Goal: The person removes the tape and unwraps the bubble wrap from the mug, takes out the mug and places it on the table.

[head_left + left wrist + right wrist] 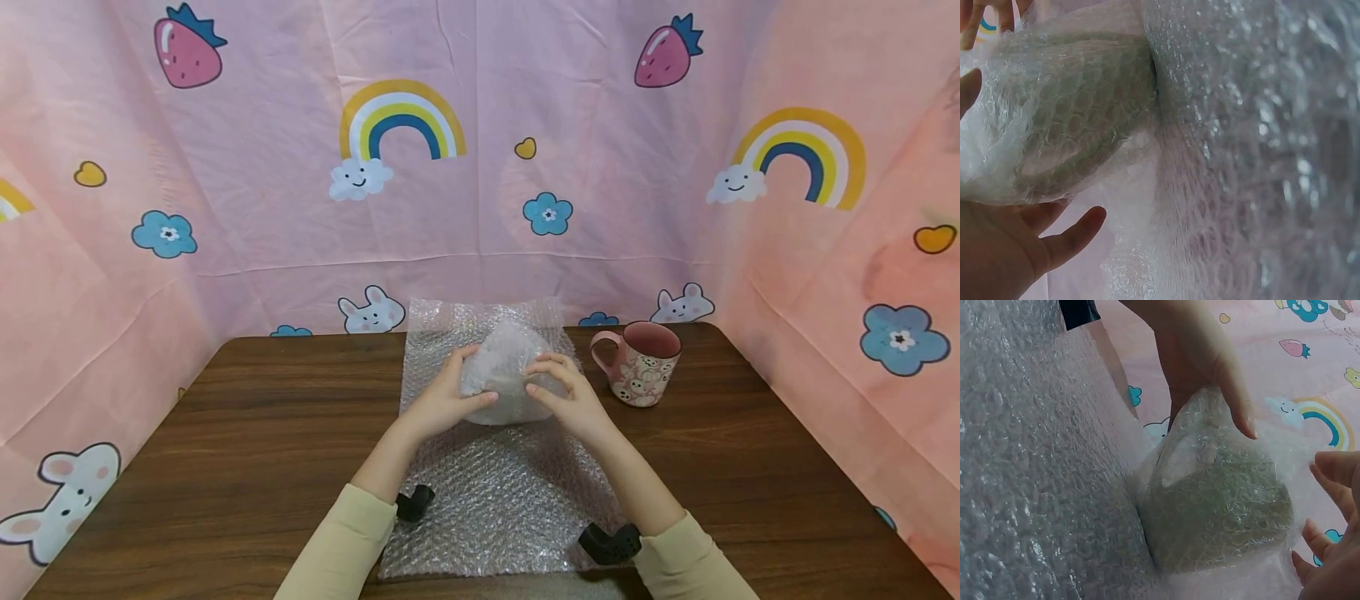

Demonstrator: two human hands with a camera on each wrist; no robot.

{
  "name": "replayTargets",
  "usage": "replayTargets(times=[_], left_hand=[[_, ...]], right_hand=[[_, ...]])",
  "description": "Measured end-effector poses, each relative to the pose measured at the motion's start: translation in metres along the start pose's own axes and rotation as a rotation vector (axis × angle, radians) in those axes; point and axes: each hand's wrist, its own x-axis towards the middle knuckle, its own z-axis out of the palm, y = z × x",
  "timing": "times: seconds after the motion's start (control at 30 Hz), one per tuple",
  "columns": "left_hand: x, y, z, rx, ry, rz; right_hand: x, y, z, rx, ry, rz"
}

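Note:
In the head view a rounded bundle of bubble wrap (504, 379) sits on a flat bubble wrap sheet (517, 500). Through its layers the right wrist view shows a greenish thing (1222, 512); the wrapping blurs its kind. My left hand (442, 400) holds the bundle's left side, thumb in front and fingers behind. At the right side, my right hand (573, 402) has its fingers spread and loosely bent, fingertips at the wrap's edge; whether they all touch is unclear. Part of the left hand (1016, 244) lies against the wrapping in the left wrist view.
A pink patterned mug (647, 367) stands right of the sheet, handle toward the bundle. The brown wooden table (262, 433) is bordered by a printed pink cloth (480, 208) at the back and sides. Black wrist devices (609, 543) are near both sleeves.

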Motion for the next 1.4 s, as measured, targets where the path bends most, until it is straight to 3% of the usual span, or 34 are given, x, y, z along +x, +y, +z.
replayTargets(times=[0.2, 0.37, 0.53, 0.7, 0.83, 1.03, 1.4], left_hand=[[0.000, -0.001, -0.001, -0.030, 0.026, 0.013], [0.001, -0.003, -0.003, -0.042, 0.043, 0.012], [0.001, 0.000, -0.006, -0.147, 0.033, 0.020], [0.002, 0.000, -0.010, -0.240, 0.029, 0.036], [0.004, -0.003, -0.013, -0.223, 0.041, 0.054], [0.001, 0.005, -0.019, -0.230, 0.054, 0.038], [0.002, -0.008, -0.027, -0.297, 0.052, 0.003]], right_hand=[[-0.001, -0.002, -0.002, 0.011, 0.003, -0.002], [-0.007, -0.022, -0.001, -0.025, 0.017, -0.022], [-0.010, -0.030, 0.001, -0.070, 0.045, -0.057], [-0.004, -0.008, 0.000, -0.100, 0.089, -0.105], [0.002, 0.011, -0.002, -0.140, 0.135, -0.128], [0.004, 0.017, -0.008, -0.213, 0.181, -0.142], [0.008, 0.022, -0.018, -0.300, 0.146, -0.124]])
